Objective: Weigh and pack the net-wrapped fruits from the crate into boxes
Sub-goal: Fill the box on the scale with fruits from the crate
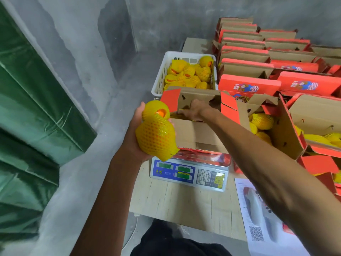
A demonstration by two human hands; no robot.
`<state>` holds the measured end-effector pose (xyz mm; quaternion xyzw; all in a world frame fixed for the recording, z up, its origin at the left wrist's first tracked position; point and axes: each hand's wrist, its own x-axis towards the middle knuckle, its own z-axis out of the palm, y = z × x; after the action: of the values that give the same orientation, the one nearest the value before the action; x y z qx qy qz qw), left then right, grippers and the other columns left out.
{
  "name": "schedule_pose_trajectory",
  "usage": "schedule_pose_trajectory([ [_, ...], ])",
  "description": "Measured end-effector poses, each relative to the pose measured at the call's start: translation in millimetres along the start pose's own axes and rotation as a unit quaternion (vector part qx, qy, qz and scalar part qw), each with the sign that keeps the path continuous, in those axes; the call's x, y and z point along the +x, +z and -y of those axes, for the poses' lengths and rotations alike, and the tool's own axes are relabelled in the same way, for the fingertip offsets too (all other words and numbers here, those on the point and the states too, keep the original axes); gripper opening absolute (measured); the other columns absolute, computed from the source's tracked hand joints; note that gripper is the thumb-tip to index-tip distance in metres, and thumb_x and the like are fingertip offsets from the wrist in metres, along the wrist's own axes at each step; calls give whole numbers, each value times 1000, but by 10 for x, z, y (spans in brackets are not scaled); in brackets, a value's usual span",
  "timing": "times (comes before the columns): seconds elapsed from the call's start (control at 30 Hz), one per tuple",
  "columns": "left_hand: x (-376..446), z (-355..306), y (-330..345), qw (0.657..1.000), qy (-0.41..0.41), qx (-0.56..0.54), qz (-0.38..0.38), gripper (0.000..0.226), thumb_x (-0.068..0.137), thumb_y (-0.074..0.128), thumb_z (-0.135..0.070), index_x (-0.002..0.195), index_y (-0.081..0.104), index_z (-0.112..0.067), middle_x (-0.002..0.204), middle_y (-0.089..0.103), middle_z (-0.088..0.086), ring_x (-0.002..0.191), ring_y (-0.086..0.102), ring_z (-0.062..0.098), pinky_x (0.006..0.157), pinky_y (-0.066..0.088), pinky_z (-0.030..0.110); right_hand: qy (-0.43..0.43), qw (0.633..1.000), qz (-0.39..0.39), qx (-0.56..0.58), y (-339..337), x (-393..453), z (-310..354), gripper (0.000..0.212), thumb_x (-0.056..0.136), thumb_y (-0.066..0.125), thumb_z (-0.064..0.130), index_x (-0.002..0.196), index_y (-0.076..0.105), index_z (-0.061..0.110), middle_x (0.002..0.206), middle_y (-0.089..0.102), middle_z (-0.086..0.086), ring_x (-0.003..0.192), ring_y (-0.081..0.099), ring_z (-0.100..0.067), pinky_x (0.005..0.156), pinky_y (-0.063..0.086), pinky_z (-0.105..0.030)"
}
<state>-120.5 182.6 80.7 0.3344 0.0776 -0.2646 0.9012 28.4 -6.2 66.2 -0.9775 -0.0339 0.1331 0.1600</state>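
left hand (135,134): cupped under 2 net-wrapped fruits (156,133), held left of the box on the scale; fingers mostly hidden behind the fruit, thumb tip shows at top.
fruits in hand: yellow foam mesh sleeves w/ diamond holes, orange skin showing thru 1 open end; rounded, sleeve ends loose & pointed.
right hand (195,110): reaches into the open box (195,133); fingers point left & down inside, tips hidden by the box wall, so can't tell if pinching anything.
open box: brown corrugated cardboard inside, red printed outside, flaps up; sits on the scale (190,172); contents mostly hidden, a bit of yellow net at the fingers.
scale: steel pan, white plastic body, blue panel, 3 green displays, keypad; digits unreadable.
crate (158,78): white slotted plastic, behind the box, more yellow-netted fruits (191,74) piled in it.
right side: red cartons (258,58) in rows, flaps up; 2 nearer ones w/ netted fruit, cut off at frame edge.
table (184,204): pale wood grain.
paper sheet (258,218): QR code, print blurry.
left: green tarp (27,108), glossy, creased.
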Motion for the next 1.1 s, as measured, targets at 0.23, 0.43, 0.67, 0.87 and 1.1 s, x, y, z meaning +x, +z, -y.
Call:
schedule_pose_trajectory([
  [0.23, -60, 187, 42, 998, -26, -52, 11, 69, 91, 50, -73, 120, 58, -11, 101, 64, 11, 85, 70, 29, 79, 62, 40, -52, 998, -13, 22, -67, -144, -136, 43, 96, 65, 44, 116, 64, 6, 114, 65, -13, 114, 62, -29, 86, 48, -33],
  [0.43, -110, 322, 44, 997, -28, -67, 3, 66, 92, 50, -71, 118, 58, -11, 101, 62, 11, 85, 68, 29, 77, 62, 40, -110, 991, -50, 53, -136, -365, -117, 33, 97, 64, 38, 104, 71, 6, 110, 71, -11, 104, 63, -28, 90, 53, -40],
  [0.67, -115, 417, 36, 999, -12, -48, -23, 62, 95, 46, -71, 114, 60, -13, 101, 60, 9, 87, 64, 24, 76, 62, 38, -255, 957, -131, 43, -213, -781, 151, 30, 99, 60, 37, 96, 76, 11, 97, 75, -8, 94, 68, -27, 79, 53, -39],
  [0.87, -39, 502, -31, 998, -8, -55, -28, 62, 96, 52, -67, 116, 66, -11, 101, 66, 12, 87, 69, 28, 77, 61, 43, -252, 939, 12, 235, -231, -1087, 288, 52, 100, 48, 62, 100, 71, 15, 97, 72, -9, 77, 68, -14, 71, 61, -37],
  [1.1, -2, 584, 75, 997, 7, -47, -53, 66, 96, 48, -68, 137, 59, -18, 116, 70, 18, 96, 73, 35, 79, 61, 47, -203, 952, 104, 205, -117, -1104, 250, 59, 89, 69, 59, 131, 56, 20, 111, 67, -5, 91, 72, -22, 69, 65, -40],
])
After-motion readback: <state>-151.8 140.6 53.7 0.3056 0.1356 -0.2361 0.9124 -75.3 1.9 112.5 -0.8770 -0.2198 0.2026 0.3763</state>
